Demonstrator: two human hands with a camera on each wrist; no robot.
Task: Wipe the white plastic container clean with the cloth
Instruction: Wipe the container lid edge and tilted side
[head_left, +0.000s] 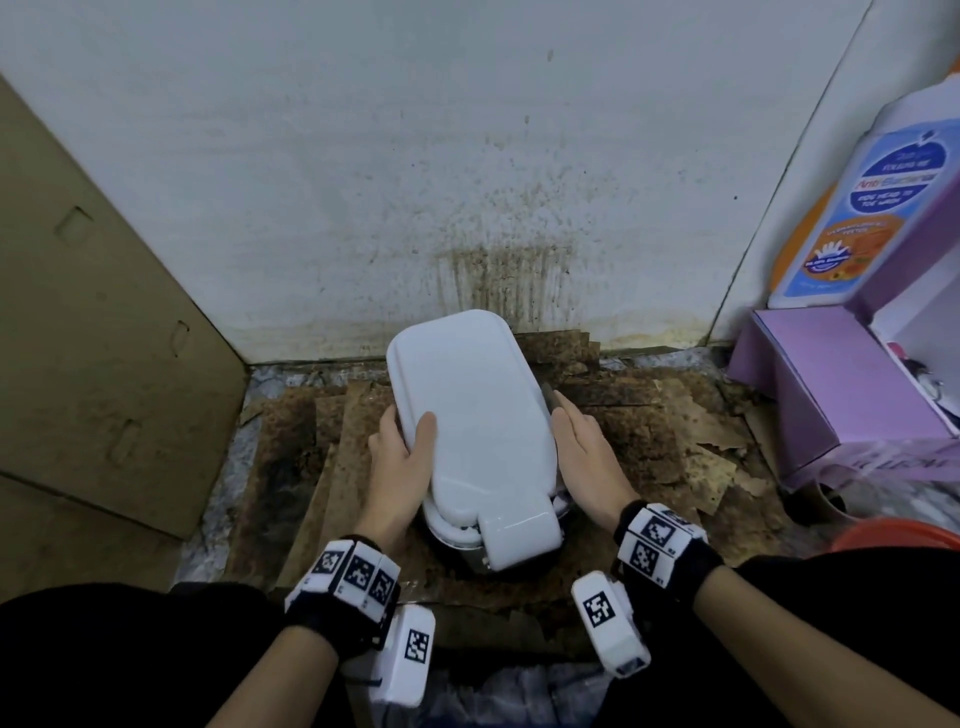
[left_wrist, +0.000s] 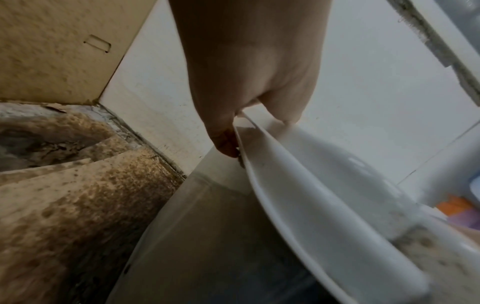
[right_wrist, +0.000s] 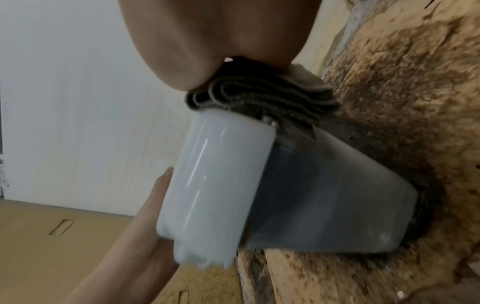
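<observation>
Wiping: white oblong plastic container (head_left: 478, 405) tilted between both grips.
To steady it, left grip (head_left: 402, 457) clasps its lid edge; flat-fingered right grip (head_left: 587, 452) presses folded grey cloth (right_wrist: 262, 92) against its side.

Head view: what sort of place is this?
Probably a grimy household utility corner: stained cardboard sheets laid on the floor, a brown-spattered white wall, and an antibacterial wash bottle beside a purple box.
</observation>
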